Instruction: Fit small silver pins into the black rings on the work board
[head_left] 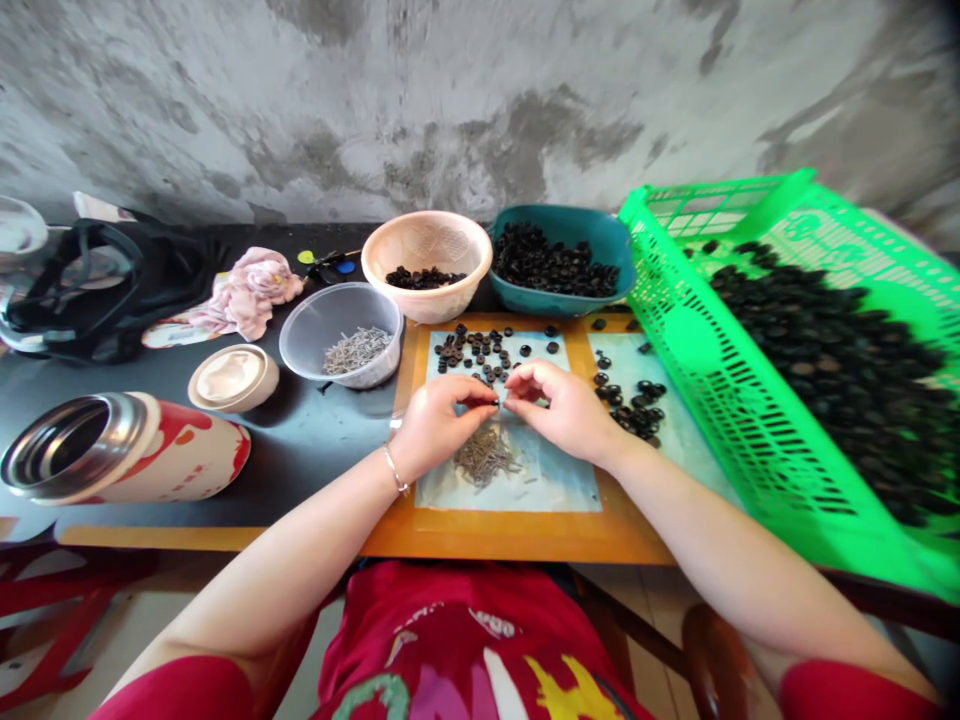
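Over a light blue sheet (439, 490), my left hand (442, 415) and my right hand (562, 410) meet, thumb and forefinger pinched on each. A tiny dark bit shows between the fingertips, too small to name. Just below the fingers lies a heap of thin metal pins (487, 455), some of them loose on the sheet. Beyond my fingertips are scattered small black round pieces (476, 350), several with a hole in the middle. More black round pieces (637, 410) lie to the right of my right hand.
A clear bowl (296, 340) of metal pins, a pink bowl (382, 245) and a teal basin (562, 298) of black pieces stand behind. On the right, a green crate (697, 370) holds many more. A thermos (172, 445), white cup lid (262, 385), pink cloth (259, 290) and black bag (112, 280) are left.
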